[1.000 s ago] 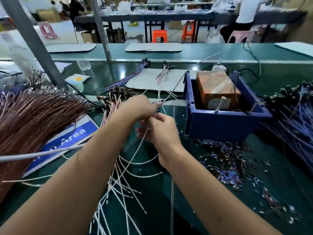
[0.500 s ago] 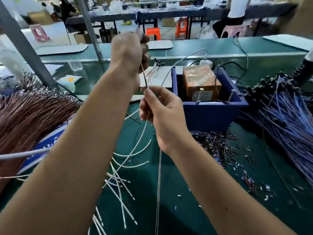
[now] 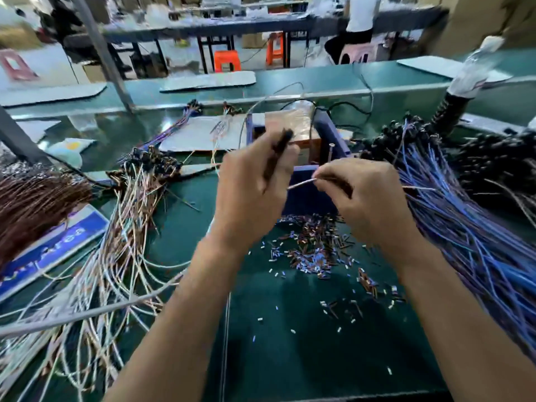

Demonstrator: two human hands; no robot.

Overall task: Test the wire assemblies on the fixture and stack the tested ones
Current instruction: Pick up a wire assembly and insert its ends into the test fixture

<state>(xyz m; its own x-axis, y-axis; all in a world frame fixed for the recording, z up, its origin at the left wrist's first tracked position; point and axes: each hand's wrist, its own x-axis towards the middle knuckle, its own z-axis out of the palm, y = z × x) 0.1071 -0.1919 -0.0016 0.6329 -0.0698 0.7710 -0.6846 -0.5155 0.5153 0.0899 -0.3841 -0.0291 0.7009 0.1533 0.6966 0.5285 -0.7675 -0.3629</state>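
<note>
My left hand grips the dark connector end of a wire assembly, held up in front of the blue fixture box. My right hand pinches the thin pale wire end just right of it, over the box's front wall. A brown block sits inside the box with a metal pin standing beside it. White and pink wire assemblies lie in a heap to the left. Blue wire assemblies with black connectors are stacked on the right.
Small cut sleeve pieces litter the green table in front of the box. A brown wire bundle and a blue sign lie far left. A plastic bottle stands at the back right. A seated person works beyond.
My left hand came down from high above the bench to the front of the box. My right hand moved right and now pinches the wire end. The view swung right.
</note>
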